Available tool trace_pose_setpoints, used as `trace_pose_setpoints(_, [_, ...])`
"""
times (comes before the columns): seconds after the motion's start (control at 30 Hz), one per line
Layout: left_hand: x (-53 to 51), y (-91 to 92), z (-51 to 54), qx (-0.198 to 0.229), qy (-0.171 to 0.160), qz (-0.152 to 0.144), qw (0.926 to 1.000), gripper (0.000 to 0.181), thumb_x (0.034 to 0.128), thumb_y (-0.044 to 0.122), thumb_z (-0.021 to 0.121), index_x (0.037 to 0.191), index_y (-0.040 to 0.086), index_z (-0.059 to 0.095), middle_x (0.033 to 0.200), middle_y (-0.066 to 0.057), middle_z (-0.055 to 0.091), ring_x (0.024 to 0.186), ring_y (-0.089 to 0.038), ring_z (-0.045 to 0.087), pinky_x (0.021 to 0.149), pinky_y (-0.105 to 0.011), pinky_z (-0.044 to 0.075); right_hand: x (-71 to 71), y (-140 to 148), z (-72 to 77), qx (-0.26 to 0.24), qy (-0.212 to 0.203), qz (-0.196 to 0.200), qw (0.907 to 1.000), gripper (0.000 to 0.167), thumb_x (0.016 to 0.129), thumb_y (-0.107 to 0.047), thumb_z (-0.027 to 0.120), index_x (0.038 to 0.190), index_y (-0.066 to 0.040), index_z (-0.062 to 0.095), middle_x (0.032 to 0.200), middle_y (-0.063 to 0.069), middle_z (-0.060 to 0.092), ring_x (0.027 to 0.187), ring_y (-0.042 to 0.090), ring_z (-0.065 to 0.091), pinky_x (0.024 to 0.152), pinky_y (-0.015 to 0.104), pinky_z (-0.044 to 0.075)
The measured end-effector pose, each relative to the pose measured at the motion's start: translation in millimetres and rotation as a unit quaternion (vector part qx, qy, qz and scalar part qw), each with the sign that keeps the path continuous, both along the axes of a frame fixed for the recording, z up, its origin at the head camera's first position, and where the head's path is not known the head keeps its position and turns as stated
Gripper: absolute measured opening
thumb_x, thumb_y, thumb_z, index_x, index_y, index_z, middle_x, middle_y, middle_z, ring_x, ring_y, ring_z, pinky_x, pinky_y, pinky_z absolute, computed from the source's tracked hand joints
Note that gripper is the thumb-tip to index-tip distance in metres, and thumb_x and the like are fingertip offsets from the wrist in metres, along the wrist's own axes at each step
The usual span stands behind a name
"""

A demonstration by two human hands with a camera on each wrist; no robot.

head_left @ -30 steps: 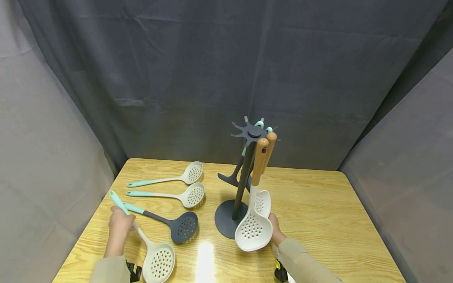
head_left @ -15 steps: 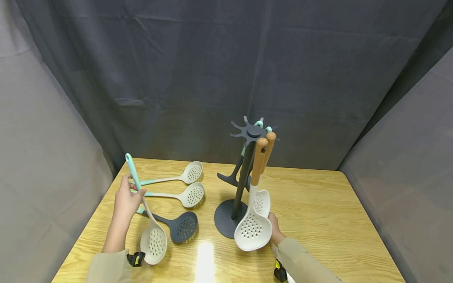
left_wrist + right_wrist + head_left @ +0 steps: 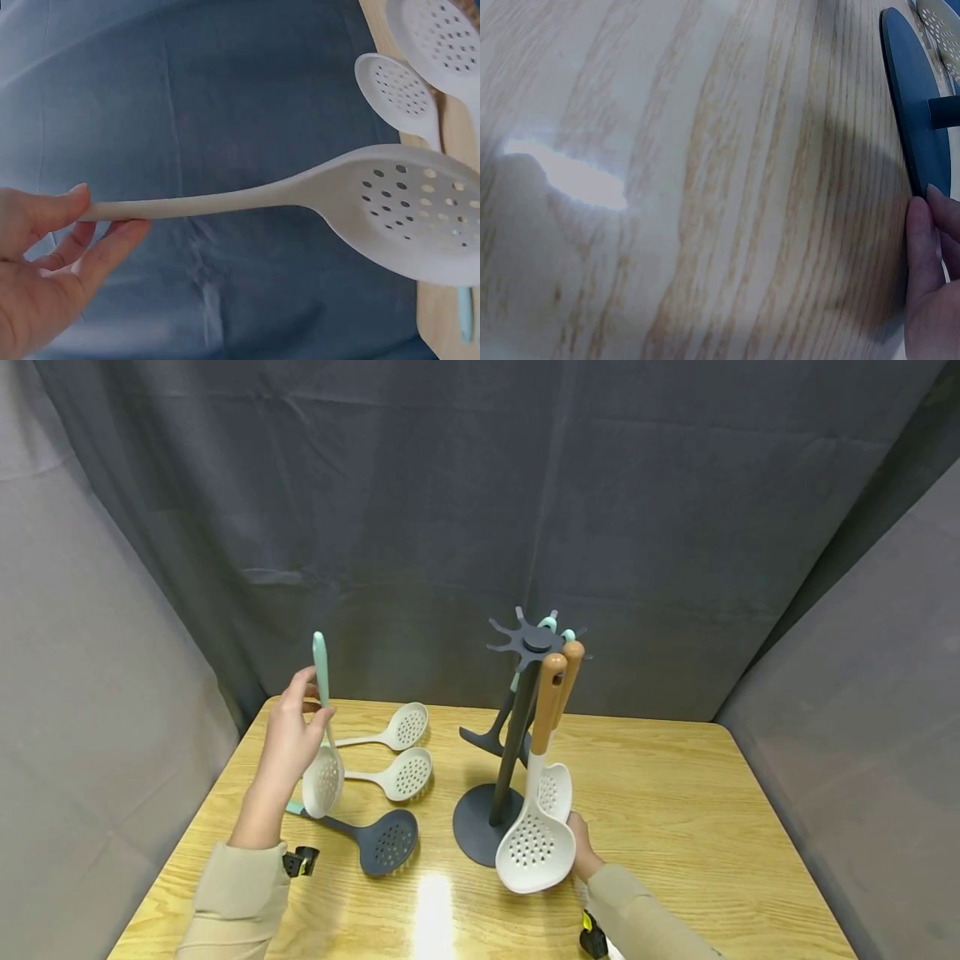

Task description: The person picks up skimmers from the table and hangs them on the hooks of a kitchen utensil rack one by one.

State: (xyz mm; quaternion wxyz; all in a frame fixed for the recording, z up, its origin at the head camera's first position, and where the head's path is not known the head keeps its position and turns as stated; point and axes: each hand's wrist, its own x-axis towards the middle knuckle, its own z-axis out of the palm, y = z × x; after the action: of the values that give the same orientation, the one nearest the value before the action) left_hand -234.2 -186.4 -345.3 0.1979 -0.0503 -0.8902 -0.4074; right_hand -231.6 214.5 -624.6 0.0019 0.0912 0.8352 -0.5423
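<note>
In the head view my left hand point(image 3: 288, 735) holds a white skimmer point(image 3: 322, 785) above the left of the table, its mint handle pointing up and its perforated bowl hanging down. Thumb and fingers pinch it where the pale shaft begins in the left wrist view, which also shows the whole skimmer shaft point(image 3: 225, 202). My right hand point(image 3: 585, 852) is low beside the dark utensil stand point(image 3: 480, 827), partly behind a hanging white skimmer point(image 3: 535, 852). Up close in the right wrist view, its fingertips grip the rim of the stand's round base point(image 3: 911, 90).
Two white skimmers, one farther back point(image 3: 408, 727) and one nearer point(image 3: 408, 774), lie on the table with a dark grey skimmer point(image 3: 390, 842). Another wooden-handled utensil point(image 3: 555, 789) and dark mint-handled ones point(image 3: 491, 739) hang on the stand. A grey curtain point(image 3: 405, 527) stands behind.
My left hand has lifted the white skimmer off the table, moving it up and farther back while its handle swings upright. The right hand stays at the stand's base.
</note>
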Motion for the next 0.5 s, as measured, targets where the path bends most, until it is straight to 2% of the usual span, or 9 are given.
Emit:
trace_pose_setpoints(0.3, [-24.9, 27.7, 14.8, -0.012, 0.059, -0.057, 0.9966, 0.046, 0.0812, -0.01, 0.06, 0.123, 0.001, 0.046, 0.097, -0.021, 0.057, 0.086, -0.036, 0.061, 0.074, -0.046, 0.049, -0.4, 1, -0.6, 0.013, 0.001, 0.004, 0.9999, 0.021, 0.083, 0.002, 0.05, 0.097, 0.013, 0.061, 0.091, 0.025, 0.064, 0.078, 0.024, 0.062, 0.074, 0.036, 0.05])
trace_pose_setpoints(0.5, [-41.4, 48.3, 24.3, -0.024, 0.048, -0.087, 0.9948, 0.044, 0.0843, -0.008, 0.057, 0.125, 0.003, 0.045, 0.103, -0.02, 0.056, 0.092, -0.034, 0.059, 0.077, -0.046, 0.048, -0.5, 0, -1.1, 0.003, 0.001, 0.002, 1.0, 0.021, 0.081, 0.004, 0.05, 0.097, 0.013, 0.06, 0.092, 0.026, 0.064, 0.078, 0.023, 0.062, 0.074, 0.036, 0.051])
